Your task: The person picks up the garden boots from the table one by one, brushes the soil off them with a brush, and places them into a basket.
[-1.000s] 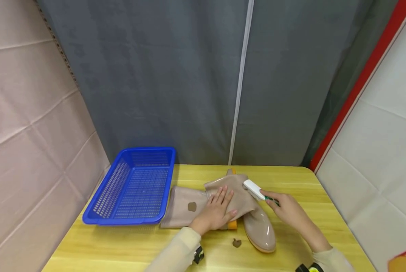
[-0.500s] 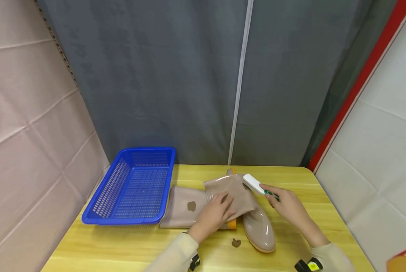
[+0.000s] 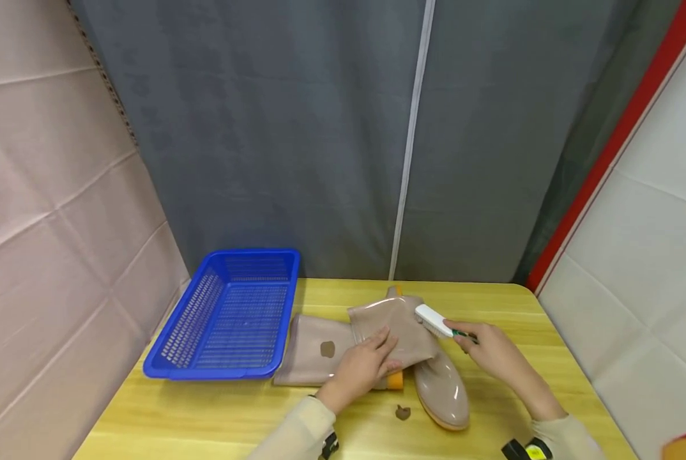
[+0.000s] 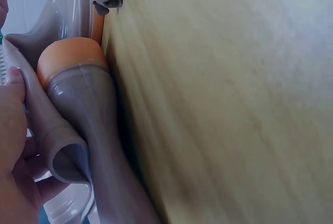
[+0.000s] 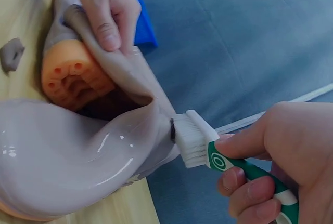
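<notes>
Two glossy taupe rain boots lie crossed on the table. The upper boot (image 3: 443, 390) points its toe toward the front right, its shaft folded over the lower boot (image 3: 308, 338), whose orange sole (image 4: 73, 57) shows beneath. My left hand (image 3: 359, 367) grips the upper boot's shaft, thumb on the near side and fingers bent around it. My right hand (image 3: 489, 350) holds a scrub brush (image 3: 433, 319) by its green-and-white handle. White bristles (image 5: 190, 138) touch the upper shaft at a dark brown spot (image 5: 173, 130), largely hidden from above. A brown patch (image 3: 327, 349) marks the lower boot's shaft.
At the left stands a blue plastic basket (image 3: 222, 374) with slotted sides. A brown scrap (image 3: 402, 413) lies on the wood-grain table (image 3: 377, 441) in front of the boots. Behind the table hangs a grey curtain (image 3: 297, 140); pale sheets flank both sides.
The left hand's fingers have gone from spread flat to bent on the shaft. The brush shifted up, uncovering part of a brown spot, then came back down over it.
</notes>
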`<state>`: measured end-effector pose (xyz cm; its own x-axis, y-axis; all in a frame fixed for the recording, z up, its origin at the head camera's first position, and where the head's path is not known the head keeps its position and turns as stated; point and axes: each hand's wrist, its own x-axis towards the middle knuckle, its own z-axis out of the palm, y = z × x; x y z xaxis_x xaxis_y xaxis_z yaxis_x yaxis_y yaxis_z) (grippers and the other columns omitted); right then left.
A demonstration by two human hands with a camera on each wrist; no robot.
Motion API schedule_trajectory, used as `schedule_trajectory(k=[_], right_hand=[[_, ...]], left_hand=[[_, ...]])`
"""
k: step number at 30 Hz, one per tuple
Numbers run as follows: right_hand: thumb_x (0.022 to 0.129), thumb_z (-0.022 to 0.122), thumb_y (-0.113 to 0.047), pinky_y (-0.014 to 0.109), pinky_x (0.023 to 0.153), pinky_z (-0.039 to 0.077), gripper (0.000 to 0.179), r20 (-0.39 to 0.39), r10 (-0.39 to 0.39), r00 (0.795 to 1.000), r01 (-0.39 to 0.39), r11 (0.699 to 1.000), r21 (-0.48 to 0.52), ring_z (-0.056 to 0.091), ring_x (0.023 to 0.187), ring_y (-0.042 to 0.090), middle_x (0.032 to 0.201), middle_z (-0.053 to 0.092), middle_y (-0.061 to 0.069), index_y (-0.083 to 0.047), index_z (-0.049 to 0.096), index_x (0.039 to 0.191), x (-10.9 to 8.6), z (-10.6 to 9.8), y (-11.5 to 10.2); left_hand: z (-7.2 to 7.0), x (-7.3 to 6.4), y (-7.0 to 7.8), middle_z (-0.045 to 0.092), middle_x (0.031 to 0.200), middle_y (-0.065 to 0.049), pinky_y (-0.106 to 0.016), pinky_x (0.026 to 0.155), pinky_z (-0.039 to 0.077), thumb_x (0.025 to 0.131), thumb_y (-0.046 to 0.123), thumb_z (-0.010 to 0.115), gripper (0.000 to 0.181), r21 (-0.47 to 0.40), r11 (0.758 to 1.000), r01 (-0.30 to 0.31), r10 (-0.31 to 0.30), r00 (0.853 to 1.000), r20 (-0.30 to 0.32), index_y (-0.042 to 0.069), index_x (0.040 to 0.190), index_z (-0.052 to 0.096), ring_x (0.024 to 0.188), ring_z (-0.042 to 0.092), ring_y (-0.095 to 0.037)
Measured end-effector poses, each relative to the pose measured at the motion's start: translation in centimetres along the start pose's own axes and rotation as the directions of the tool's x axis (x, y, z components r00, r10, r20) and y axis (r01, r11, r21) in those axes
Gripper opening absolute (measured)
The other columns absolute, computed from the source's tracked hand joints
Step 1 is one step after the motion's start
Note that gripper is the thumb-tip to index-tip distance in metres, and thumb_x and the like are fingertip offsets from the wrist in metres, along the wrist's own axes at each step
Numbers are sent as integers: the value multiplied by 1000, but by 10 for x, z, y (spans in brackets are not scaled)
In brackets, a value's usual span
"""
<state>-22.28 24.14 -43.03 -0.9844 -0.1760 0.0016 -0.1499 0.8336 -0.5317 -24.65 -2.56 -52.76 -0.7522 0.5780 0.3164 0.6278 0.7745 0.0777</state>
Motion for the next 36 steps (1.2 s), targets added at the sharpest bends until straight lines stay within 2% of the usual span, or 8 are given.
schedule_trajectory(k=[5,10,12,15,21,25,31,36], right_hand=[[97,51,-24,21,47,33,38,-27,-16,1000,17,999,45,40,51,7,68,58,-2,-26,52,134,1,-6,5],[97,51,-29,22,48,32,38,-104,-51,993,52,999,10,43,57,10,87,68,3,-26,52,135,5,-9,7],[96,53,-27,21,46,32,37,-87,-55,995,55,998,-3,40,54,8,85,66,1,-26,55,133,6,-7,8],[94,55,-23,20,43,31,37,-23,-30,999,30,1000,-2,35,46,6,65,55,-4,-27,57,131,5,-3,7],[93,56,-20,21,42,30,38,22,6,1000,-5,997,-75,33,45,7,58,43,-4,-29,57,130,-4,-6,-7],[92,57,-19,21,43,30,38,41,8,999,-3,993,-121,34,46,8,62,49,-5,-26,58,129,-10,-12,-16],[95,54,-24,22,49,32,37,64,-3,998,9,996,-90,38,52,6,76,60,-8,-24,55,131,-13,-24,-11],[96,52,-29,22,53,34,36,15,-49,999,50,998,-36,43,57,5,77,63,-10,-28,53,132,-6,-21,0]], left_hand=[[0,1,2,42,149,-7,-35,101,50,93,57,36,61,-41,999,15,-14,1000,18,20,142,44,133,48,-20],[-1,1,-1,44,148,-8,-35,100,50,93,55,38,60,-52,998,18,-18,1000,-7,19,141,45,132,50,-21],[-1,2,-2,44,147,-8,-35,100,51,93,55,39,60,-48,999,14,-15,1000,-18,19,140,46,131,51,-22],[-1,1,-2,44,147,-9,-36,101,50,93,54,39,60,-51,999,9,-9,1000,-11,18,140,45,131,51,-22],[-2,0,-3,43,148,-8,-37,101,50,94,54,38,59,-62,998,14,-14,1000,10,19,141,45,132,50,-22],[-2,0,-3,43,148,-8,-36,100,51,94,54,38,59,-57,998,9,-8,1000,8,19,141,45,132,50,-22],[-1,1,-1,44,147,-8,-36,99,52,94,54,38,59,-42,999,-7,7,1000,-6,19,140,46,130,51,-22],[-2,0,-1,43,148,-7,-35,99,51,94,54,38,59,-51,999,8,-8,1000,2,19,140,46,130,52,-22]])
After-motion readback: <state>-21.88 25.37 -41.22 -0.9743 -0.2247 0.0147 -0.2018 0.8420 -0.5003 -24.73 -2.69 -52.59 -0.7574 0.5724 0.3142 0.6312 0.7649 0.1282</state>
